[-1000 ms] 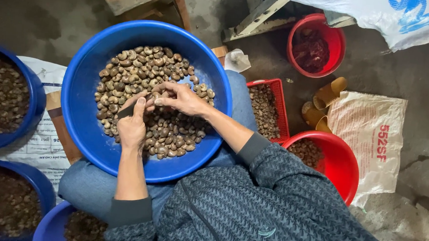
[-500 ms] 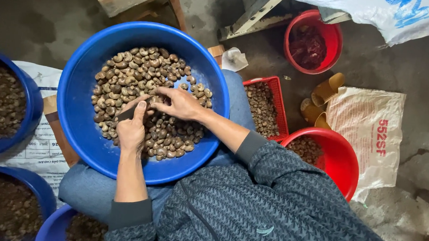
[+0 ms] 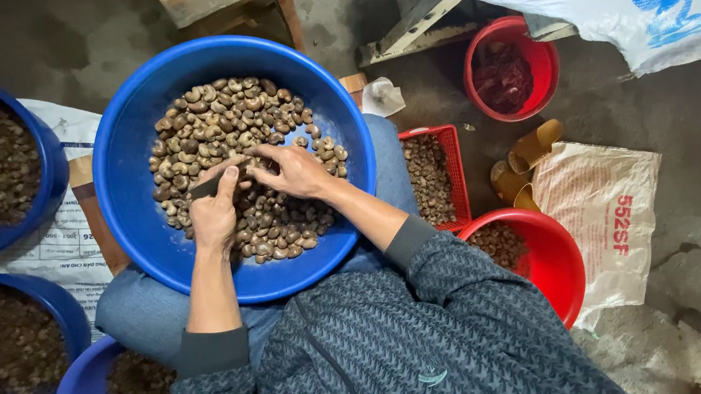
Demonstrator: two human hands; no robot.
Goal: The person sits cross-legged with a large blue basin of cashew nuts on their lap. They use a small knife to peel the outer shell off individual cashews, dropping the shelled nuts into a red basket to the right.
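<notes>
In a blue basin (image 3: pixel 129 211) on the lap, bare blue rim ringing heaped nuts (image 3: pixel 235 129), left hand (image 3: pixel 214 207) clenches one dark blade (image 3: pixel 209 187), right hand (image 3: pixel 292 171) pinches a nut.

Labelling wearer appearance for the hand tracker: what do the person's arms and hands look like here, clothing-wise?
Both hands, left hand and right hand, are bare: no gloves, and no rings or watch that I can make out. Both forearms are uncovered, with the sleeves pushed up toward the elbows. The top is dark blue-grey knit with a fine zigzag pattern, plain darker ribbed cuffs, and a small light mark on the chest.
</notes>
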